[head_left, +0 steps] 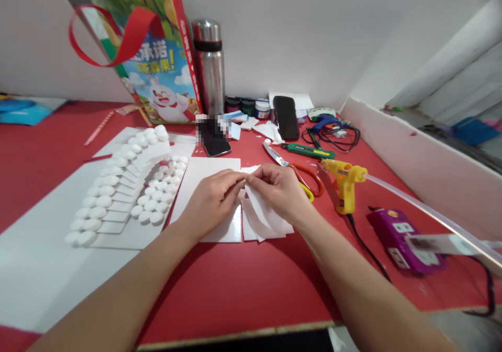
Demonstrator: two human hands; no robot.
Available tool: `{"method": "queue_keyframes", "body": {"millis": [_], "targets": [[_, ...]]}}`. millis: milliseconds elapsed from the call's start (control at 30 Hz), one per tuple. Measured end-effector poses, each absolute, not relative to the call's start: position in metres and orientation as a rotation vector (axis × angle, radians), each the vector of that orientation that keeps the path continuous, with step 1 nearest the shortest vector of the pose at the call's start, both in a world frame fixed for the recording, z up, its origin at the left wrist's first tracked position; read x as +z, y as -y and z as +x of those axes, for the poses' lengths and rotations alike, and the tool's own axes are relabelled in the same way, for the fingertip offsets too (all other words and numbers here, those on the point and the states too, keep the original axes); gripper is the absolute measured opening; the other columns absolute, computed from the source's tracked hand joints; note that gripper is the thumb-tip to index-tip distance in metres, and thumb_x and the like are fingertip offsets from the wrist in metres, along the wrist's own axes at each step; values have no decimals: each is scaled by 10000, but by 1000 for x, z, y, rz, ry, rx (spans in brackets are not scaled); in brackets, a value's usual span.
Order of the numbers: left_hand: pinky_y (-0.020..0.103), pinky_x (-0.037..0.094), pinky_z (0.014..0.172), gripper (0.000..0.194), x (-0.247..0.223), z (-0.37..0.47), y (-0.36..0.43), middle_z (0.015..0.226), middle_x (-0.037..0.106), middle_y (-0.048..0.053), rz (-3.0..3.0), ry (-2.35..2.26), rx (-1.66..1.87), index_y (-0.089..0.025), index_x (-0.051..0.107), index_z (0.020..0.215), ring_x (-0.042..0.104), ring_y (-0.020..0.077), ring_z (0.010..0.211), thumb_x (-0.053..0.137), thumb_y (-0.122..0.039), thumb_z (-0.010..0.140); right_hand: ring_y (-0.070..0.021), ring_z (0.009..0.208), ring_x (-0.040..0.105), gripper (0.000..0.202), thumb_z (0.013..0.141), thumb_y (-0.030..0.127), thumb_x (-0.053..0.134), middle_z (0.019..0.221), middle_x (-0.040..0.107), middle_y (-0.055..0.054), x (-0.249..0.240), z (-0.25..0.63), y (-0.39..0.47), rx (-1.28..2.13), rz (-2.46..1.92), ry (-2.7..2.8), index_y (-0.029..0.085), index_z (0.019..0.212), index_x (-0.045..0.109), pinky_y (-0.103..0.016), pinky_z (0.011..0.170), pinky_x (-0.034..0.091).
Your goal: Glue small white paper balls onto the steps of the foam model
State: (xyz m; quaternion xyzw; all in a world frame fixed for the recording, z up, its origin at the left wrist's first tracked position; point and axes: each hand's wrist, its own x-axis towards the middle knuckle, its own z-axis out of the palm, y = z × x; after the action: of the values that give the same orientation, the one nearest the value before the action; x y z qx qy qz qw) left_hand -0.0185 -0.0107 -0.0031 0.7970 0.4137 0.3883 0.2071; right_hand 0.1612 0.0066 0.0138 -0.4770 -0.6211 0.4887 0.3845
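Observation:
My right hand [276, 187] pinches a piece of thin white paper [262, 208], which hangs down curled below the fingers. The fingertips of my left hand [215, 197] meet the right ones at the paper's top edge, closed in a pinch too. Several loose white sheets [250, 231] lie beneath my right hand. Under my left hand rests a flat white board [196, 184]. Further left stands a stepped white model [133, 205] with rows of round white discs along its steps and on its base.
A yellow glue gun [345, 182] stands at right, near a purple box [406, 239]. Red-handled scissors [308, 177] and a green cutter [309, 150] lie behind my right hand. Toward the wall are phones [286, 117], a steel flask [209, 67] and a printed bag [160, 64].

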Motion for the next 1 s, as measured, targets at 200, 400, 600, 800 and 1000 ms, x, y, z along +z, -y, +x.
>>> {"method": "queue_keyframes", "body": {"millis": [200, 400, 600, 800, 1000], "targets": [[254, 488, 764, 199, 1, -16, 13, 877, 728, 43, 2121, -1195, 1185, -147, 741, 1054, 666, 137, 803, 559, -216, 1011, -141, 612, 650, 278, 733, 387, 838, 696, 732, -45, 19, 162, -6, 1614, -1103, 1235, 150, 731, 692, -260, 600, 492], [267, 501, 761, 204, 4, -18, 14, 935, 751, 46, 2018, -1287, 1215, -174, 754, 1084, 660, 135, 772, 581, -234, 996, -90, 460, 563, 349, 613, 354, 922, 626, 703, -11, 27, 160, -6, 1928, -1061, 956, 149, 714, 659, -217, 452, 407], [273, 511, 735, 188, 2, -18, 14, 902, 752, 40, 1906, -1307, 1177, -174, 757, 1058, 660, 139, 737, 612, -262, 974, -82, 476, 518, 263, 685, 331, 841, 580, 648, 25, 20, 155, -4, 1608, -1151, 1133, 171, 684, 632, -225, 475, 363], [282, 517, 766, 161, -2, -16, 14, 888, 740, 49, 2122, -1304, 1237, -157, 730, 987, 682, 162, 815, 574, -198, 982, -143, 604, 577, 145, 763, 282, 710, 635, 658, -7, 10, 150, -2, 1094, -1306, 1475, 183, 686, 639, -276, 573, 418], [338, 540, 751, 262, -8, -20, 11, 953, 743, 138, 2604, -1314, 1238, -84, 692, 1129, 694, 218, 849, 474, -165, 1010, -157, 668, 607, 167, 802, 326, 720, 707, 673, -21, 9, 146, 1, 1148, -1236, 1439, 182, 746, 655, -281, 617, 446]]}}
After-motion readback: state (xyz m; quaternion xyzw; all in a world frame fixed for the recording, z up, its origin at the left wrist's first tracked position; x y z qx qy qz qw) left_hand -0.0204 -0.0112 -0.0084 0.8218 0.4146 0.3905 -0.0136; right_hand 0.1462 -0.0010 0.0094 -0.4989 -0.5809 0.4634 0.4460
